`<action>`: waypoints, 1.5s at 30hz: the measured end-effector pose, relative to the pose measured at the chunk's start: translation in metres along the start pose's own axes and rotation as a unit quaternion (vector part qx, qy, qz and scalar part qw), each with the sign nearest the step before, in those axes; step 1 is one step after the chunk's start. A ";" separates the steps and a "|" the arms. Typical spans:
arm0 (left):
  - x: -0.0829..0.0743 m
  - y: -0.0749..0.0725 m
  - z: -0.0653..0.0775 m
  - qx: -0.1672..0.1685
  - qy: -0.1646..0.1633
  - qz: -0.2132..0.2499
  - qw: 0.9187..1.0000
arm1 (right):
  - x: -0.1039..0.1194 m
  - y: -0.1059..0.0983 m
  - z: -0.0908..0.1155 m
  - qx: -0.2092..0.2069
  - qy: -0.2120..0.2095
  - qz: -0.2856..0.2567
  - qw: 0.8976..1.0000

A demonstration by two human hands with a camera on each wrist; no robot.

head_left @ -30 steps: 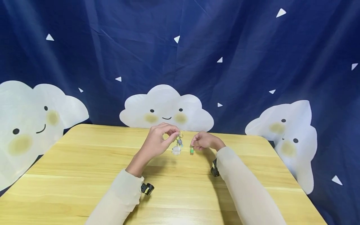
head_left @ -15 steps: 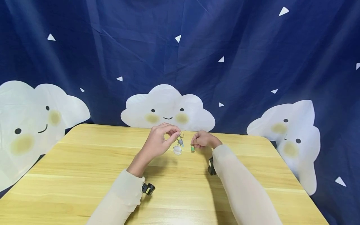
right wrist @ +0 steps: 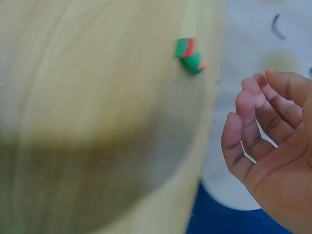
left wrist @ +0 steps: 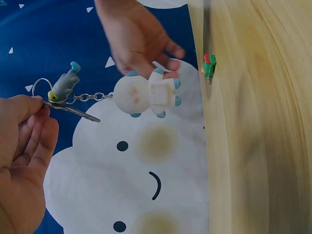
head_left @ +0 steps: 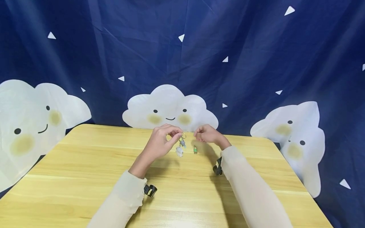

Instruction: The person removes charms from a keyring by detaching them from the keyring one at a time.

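My left hand [head_left: 161, 142] pinches a key ring [left wrist: 40, 84] between thumb and forefinger, above the table. From the ring hang a metal key [left wrist: 78, 113], a small grey charm [left wrist: 66, 87] with a yellow end and blue tip, and, on a short chain, a white figure charm [left wrist: 134, 95] with blue tips. To the right, my right hand [head_left: 209, 134] hovers with loosely bent fingers and holds nothing; the right wrist view shows a gap between thumb and fingertips. Below it, a small green and red figure [right wrist: 190, 56] rests on the table, apart from both hands.
The wooden table [head_left: 182, 196] reaches back to a dark blue curtain [head_left: 154, 47] printed with white clouds and triangles. The green figure lies not far from the table's back edge. A black wrist camera [head_left: 218, 167] sits on the right sleeve.
My right hand has let go of the green figure and lifted up from it; the figure now stays on the table. My left hand keeps holding the key ring, nearly still.
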State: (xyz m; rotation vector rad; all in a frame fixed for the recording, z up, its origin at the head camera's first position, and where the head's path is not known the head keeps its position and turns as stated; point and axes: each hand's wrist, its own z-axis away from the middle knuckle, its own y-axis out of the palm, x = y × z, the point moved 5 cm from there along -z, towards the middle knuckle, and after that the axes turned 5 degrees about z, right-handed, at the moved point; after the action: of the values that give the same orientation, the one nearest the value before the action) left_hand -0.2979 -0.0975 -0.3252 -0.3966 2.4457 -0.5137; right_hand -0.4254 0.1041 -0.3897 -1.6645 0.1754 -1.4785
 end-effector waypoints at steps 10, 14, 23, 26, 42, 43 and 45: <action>0.002 -0.005 0.000 0.000 -0.017 -0.010 1.000 | 0.074 -0.007 0.036 -0.024 -0.137 0.030 0.990; 0.003 -0.007 -0.001 -0.009 -0.022 -0.018 1.000 | 0.094 0.000 0.056 -0.034 -0.179 0.059 0.982; 0.004 -0.010 -0.002 -0.017 -0.018 -0.017 1.000 | 0.106 0.019 0.080 -0.168 -0.229 0.084 0.955; 0.003 -0.012 -0.002 -0.020 -0.022 -0.018 0.999 | 0.110 0.023 0.082 -0.217 -0.238 0.082 0.943; 0.011 -0.017 0.000 -0.006 -0.136 0.111 0.984 | 0.112 0.032 0.095 -0.276 -0.259 -0.052 0.924; 0.011 -0.016 0.000 0.002 -0.136 0.113 0.984 | 0.112 0.032 0.096 -0.276 -0.259 -0.059 0.924; 0.010 -0.015 0.000 0.016 -0.136 0.120 0.983 | 0.111 0.033 0.096 -0.277 -0.259 -0.071 0.922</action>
State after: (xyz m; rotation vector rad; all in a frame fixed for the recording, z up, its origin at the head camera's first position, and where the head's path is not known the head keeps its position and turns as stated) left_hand -0.3029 -0.1145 -0.3235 -0.1443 2.1800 -0.3679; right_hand -0.2974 0.0645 -0.3212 -2.5190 0.1920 -1.0848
